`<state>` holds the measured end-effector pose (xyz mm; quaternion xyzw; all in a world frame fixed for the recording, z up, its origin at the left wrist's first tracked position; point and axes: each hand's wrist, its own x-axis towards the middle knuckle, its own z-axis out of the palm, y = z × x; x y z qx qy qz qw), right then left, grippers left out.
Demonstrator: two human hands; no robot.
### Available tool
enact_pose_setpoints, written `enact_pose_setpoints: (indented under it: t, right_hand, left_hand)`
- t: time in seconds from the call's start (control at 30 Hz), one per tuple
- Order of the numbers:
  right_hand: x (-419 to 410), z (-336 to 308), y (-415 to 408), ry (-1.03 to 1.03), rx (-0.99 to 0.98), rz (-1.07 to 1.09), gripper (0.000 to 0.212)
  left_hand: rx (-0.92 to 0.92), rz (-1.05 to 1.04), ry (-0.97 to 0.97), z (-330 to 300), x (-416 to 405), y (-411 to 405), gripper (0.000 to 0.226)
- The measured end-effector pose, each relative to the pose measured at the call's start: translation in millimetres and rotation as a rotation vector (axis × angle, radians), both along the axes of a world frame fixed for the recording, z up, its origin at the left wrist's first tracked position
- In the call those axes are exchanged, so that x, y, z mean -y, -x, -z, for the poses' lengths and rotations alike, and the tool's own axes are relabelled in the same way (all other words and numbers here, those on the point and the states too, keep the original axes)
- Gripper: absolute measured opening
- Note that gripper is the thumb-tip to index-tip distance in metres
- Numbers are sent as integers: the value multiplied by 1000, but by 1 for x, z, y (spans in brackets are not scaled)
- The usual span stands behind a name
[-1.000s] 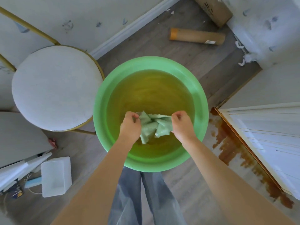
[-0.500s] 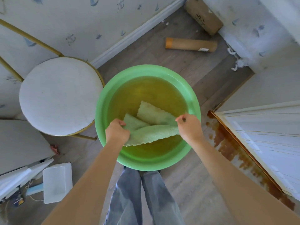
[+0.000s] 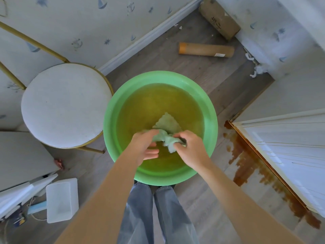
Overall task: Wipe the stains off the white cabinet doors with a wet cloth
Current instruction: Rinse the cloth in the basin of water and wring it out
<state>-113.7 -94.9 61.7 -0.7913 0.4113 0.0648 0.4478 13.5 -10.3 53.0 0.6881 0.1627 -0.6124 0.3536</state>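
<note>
A pale green cloth [image 3: 167, 125] lies bunched over the yellowish water in a round green basin [image 3: 112, 111] on the floor. My left hand [image 3: 144, 145] holds the cloth's left end between thumb and fingers, its lower fingers stretched out under it. My right hand [image 3: 190, 148] grips the cloth's right end, fingers curled round it. One corner of the cloth spreads flat on the water beyond my hands. The white cabinet door [image 3: 288, 152] stands at the right, with brown stains [image 3: 246, 166] along its lower edge and on the floor.
A round white stool [image 3: 65, 104] with gold legs stands left of the basin. A cardboard tube [image 3: 205, 50] and a brown package [image 3: 219, 20] lie by the far wall. A white box [image 3: 61, 199] and clutter sit at lower left. My jeans-clad legs [image 3: 154, 212] are below the basin.
The cloth was stretched wide between my hands half a second ago. Now my hands have come together and the cloth is bunched between them over the water.
</note>
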Motion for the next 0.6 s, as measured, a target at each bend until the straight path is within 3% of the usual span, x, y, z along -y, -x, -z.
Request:
enact_pose_setpoints:
  t: [0.1, 0.17, 0.23, 0.3, 0.5, 0.6]
  right_hand:
    - [-10, -21, -7, -197, 107, -95, 15]
    - [-15, -33, -12, -386, 186, -55, 25]
    - [-13, -41, -15, -481, 225, -3, 28]
    - [-5, -43, -19, -505, 226, 83, 30]
    - [15, -19, -28, -681, 236, 773, 28]
    - [9, -16, -37, -705, 160, 734, 22]
  left_hand:
    - [-279, -132, 28, 5, 1, 3, 51]
    - [-398, -196, 101, 8, 2, 5, 32]
    - [-382, -215, 124, 9, 1, 7, 13]
    - [-284, -265, 74, 14, -2, 6, 9]
    - [-203, -410, 163, -6, 7, 7, 19]
    - [-298, -450, 315, -18, 14, 13, 23]
